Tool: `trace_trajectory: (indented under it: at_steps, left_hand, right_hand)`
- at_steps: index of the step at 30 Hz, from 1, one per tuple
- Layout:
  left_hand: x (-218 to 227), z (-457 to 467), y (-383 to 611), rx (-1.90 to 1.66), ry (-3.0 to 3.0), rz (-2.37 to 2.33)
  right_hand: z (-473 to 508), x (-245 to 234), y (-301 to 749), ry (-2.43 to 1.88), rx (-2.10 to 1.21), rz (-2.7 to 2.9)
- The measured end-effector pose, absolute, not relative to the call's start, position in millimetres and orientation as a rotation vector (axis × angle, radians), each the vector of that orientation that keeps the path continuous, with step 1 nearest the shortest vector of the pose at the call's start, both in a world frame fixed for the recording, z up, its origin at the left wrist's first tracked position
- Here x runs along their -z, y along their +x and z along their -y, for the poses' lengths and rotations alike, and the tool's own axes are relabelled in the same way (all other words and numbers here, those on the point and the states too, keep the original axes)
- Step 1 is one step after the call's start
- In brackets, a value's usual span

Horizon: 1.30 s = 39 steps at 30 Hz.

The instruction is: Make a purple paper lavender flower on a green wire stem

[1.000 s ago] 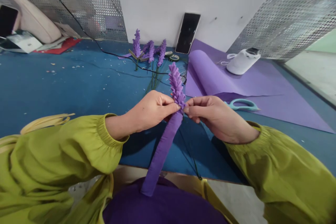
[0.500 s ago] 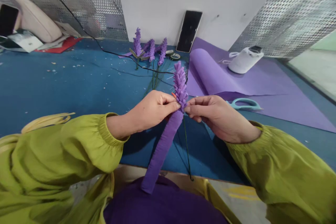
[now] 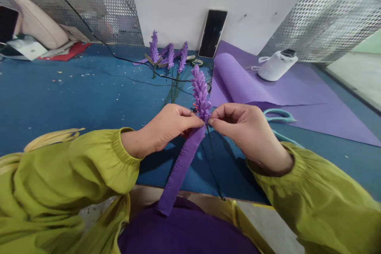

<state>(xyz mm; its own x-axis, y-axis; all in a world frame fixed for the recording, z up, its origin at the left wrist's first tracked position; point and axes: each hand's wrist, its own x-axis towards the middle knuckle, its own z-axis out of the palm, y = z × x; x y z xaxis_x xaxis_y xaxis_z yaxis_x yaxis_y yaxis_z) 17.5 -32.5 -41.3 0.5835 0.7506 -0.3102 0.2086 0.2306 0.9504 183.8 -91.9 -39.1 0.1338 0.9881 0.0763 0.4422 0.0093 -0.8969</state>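
Note:
Between my hands a purple paper lavender flower stands almost upright, leaning a little left. From its base a folded purple paper strip hangs down toward my lap. My left hand is closed, thumb and forefinger pinching the strip's top where it meets the flower. My right hand pinches the flower's base from the other side, its fingertips close to the left ones. A thin dark green wire stem runs down from the base to the table's front edge.
Finished lavender stems lie at the back by rolls of tape. A phone leans on the white panel. Purple paper, light-blue scissors and a white pouch-like container are on the right. A black cable crosses the table.
The right hand has turned, its wrist raised and its fingers more curled at the flower's base. The flower leans slightly further left, and the stem's lower end has swung right.

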Motion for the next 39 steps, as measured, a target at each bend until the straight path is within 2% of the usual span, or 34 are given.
trace_trajectory:
  at_steps: [10,21,24,31,39]
  left_hand:
    - [41,33,18,-0.509,1.406,-0.886]
    - [34,33,21,-0.402,1.28,-0.914]
    - [39,31,19,-0.413,1.371,-0.918]
    - [46,25,12,-0.487,1.486,-0.842]
    - [36,28,11,-0.448,1.684,-0.851]
  right_hand:
    - [101,39,176,-1.494,-0.121,1.834]
    - [104,37,175,-1.432,0.004,1.982]
    - [104,34,177,-1.435,-0.157,1.925]
    - [93,34,187,-1.476,-0.88,1.482]
    - [89,37,193,-1.433,-1.123,1.33]
